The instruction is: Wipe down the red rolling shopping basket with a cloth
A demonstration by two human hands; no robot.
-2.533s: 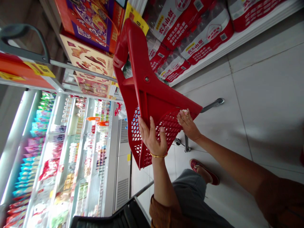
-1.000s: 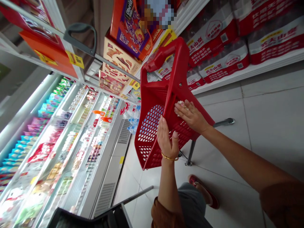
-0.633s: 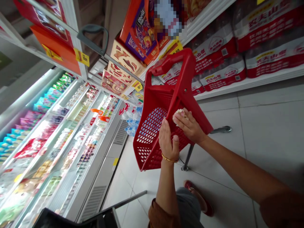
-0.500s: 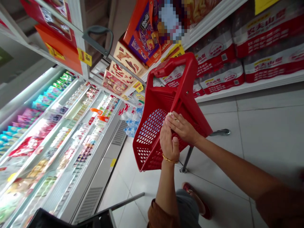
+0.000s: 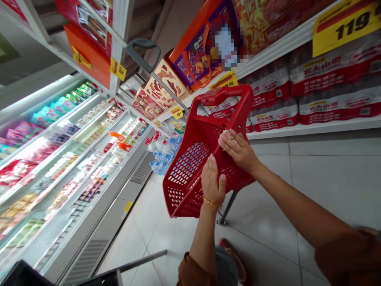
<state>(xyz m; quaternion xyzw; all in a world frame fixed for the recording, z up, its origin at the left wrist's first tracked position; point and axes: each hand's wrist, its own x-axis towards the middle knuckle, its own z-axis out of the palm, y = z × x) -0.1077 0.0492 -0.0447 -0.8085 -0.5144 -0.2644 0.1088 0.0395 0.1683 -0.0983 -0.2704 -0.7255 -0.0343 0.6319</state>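
Observation:
A red plastic shopping basket (image 5: pixel 199 129) with a perforated wall stands tilted in view in front of me. My left hand (image 5: pixel 212 182), with a gold bangle at the wrist, lies flat at the basket's near rim, its fingers straight and the thumb apart. It holds nothing. Farther along the rim, my right hand (image 5: pixel 242 155) presses a crumpled pale pinkish cloth (image 5: pixel 225 138) under its fingers against the basket. Part of the cloth is hidden by those fingers.
A grey pull handle (image 5: pixel 149 65) on a metal rod rises behind the basket. Shelves with shrink-wrapped bottle packs (image 5: pixel 324 75) and gift boxes (image 5: pixel 196 51) line the right and back. On the left runs a lit refrigerated display (image 5: pixel 89 155). A metal leg (image 5: pixel 228 208) stands on the tiled floor.
My right hand has slid with the cloth up and right along the rim, away from my left hand; the two were touching before. My left hand stays near the same spot.

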